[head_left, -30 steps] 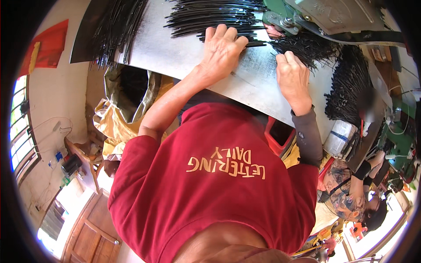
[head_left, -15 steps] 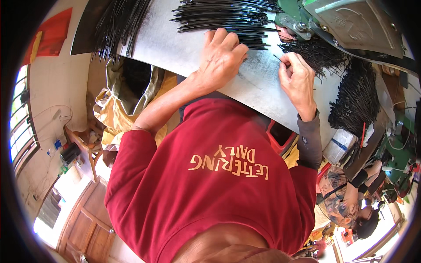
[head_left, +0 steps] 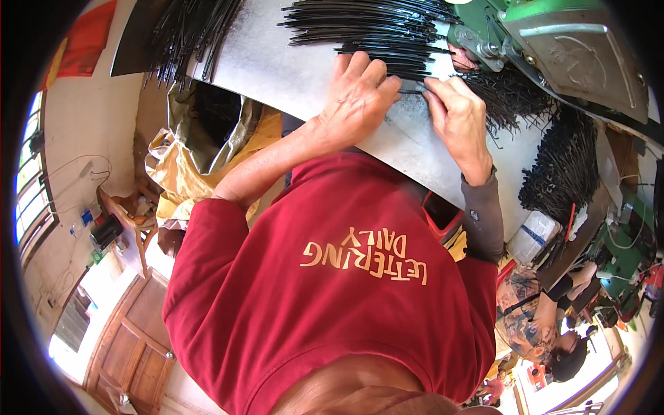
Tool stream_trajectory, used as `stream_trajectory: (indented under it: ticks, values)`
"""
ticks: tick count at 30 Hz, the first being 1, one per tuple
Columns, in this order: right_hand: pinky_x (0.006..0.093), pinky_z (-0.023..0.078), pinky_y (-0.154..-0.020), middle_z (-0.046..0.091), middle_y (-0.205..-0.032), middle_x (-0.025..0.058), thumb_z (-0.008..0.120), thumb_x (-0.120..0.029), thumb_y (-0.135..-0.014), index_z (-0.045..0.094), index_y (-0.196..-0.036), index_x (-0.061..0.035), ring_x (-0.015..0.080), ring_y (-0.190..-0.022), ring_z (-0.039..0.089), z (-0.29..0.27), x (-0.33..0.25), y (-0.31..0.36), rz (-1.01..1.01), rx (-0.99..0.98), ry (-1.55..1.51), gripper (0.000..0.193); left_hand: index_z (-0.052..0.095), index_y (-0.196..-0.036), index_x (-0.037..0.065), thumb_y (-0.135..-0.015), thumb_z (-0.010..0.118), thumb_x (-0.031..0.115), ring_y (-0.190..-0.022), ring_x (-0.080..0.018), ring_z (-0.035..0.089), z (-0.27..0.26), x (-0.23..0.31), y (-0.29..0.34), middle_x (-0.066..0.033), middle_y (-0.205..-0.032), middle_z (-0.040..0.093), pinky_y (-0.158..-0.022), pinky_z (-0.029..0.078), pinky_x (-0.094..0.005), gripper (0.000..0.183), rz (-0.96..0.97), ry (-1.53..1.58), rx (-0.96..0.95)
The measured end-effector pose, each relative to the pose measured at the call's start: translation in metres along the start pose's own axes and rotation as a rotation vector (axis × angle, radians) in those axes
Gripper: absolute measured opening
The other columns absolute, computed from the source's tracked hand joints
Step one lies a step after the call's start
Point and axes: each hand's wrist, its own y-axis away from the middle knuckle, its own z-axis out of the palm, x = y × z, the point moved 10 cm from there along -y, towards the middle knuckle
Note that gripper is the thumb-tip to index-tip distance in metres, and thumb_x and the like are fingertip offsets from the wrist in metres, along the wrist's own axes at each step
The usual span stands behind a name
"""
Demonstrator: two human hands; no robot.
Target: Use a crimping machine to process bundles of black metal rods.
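Observation:
My left hand (head_left: 361, 98) is closed at the near edge of a row of thin black wires (head_left: 373, 31) laid side by side on the metal table (head_left: 266, 66). Close by on its right is my right hand (head_left: 458, 117), thumb and forefinger pinched together. A single thin black wire (head_left: 412, 90) spans the gap between the two hands, one end at my left fingers and the other at my right fingertips. My left fingertips are partly hidden behind the knuckles.
A green machine with a metal cover (head_left: 574, 55) stands at the far right. Beside it lie a tangled wire pile (head_left: 508, 93) and a thicker wire bundle (head_left: 564, 162). More wires (head_left: 190, 41) lie at the far left, above an open sack (head_left: 200, 149). Another person (head_left: 532, 308) sits at the right.
My right hand has moved left, close to my left hand, and a wire now bridges them. My left hand has shifted slightly right and stays closed.

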Motion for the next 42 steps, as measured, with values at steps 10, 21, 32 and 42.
stream_trajectory:
  ticks: [10,21,32,42]
  values:
    - [0.0270,0.046,-0.055,0.063,-0.078,0.0119,0.065,0.005,-0.077,0.067,-0.094,0.0022,0.0176,-0.061,0.061,-0.010,-0.001,0.012,0.059,0.025,-0.115,0.017,0.065,-0.098,0.008,-0.071,0.073,0.015,-0.078,-0.0215,0.047,-0.004,-0.004,0.010,-0.0023,-0.080,0.050,-0.074,0.035,-0.0375,0.029,-0.029,0.022,-0.008]
    - [0.0341,0.048,-0.059,0.062,-0.077,0.0131,0.068,0.000,-0.075,0.067,-0.090,-0.0018,0.0285,-0.065,0.062,-0.009,0.004,0.018,0.137,-0.001,-0.094,0.014,0.064,-0.086,0.006,-0.072,0.063,0.014,-0.077,-0.0242,0.046,-0.009,-0.003,0.017,-0.0055,-0.078,0.048,-0.074,0.034,-0.0391,0.017,-0.015,0.081,0.072]
    - [0.0363,0.048,-0.055,0.060,-0.079,0.0101,0.067,-0.006,-0.076,0.065,-0.084,-0.0055,0.0298,-0.063,0.061,0.012,-0.015,-0.004,0.018,-0.008,0.115,0.008,0.062,-0.086,0.008,-0.066,0.064,0.007,-0.080,-0.0243,0.048,0.001,0.003,0.019,-0.0045,-0.082,0.052,-0.074,0.038,-0.0373,0.020,0.001,0.090,-0.031]
    - [0.0354,0.046,-0.055,0.058,-0.077,0.0104,0.065,0.005,-0.074,0.061,-0.084,-0.0039,0.0277,-0.064,0.060,-0.004,-0.019,0.018,0.170,0.010,-0.077,0.014,0.052,-0.088,0.004,-0.065,0.058,0.007,-0.095,-0.0287,0.054,-0.037,0.004,0.014,-0.0115,-0.100,0.057,-0.080,0.041,-0.0426,0.024,0.105,0.112,0.145]
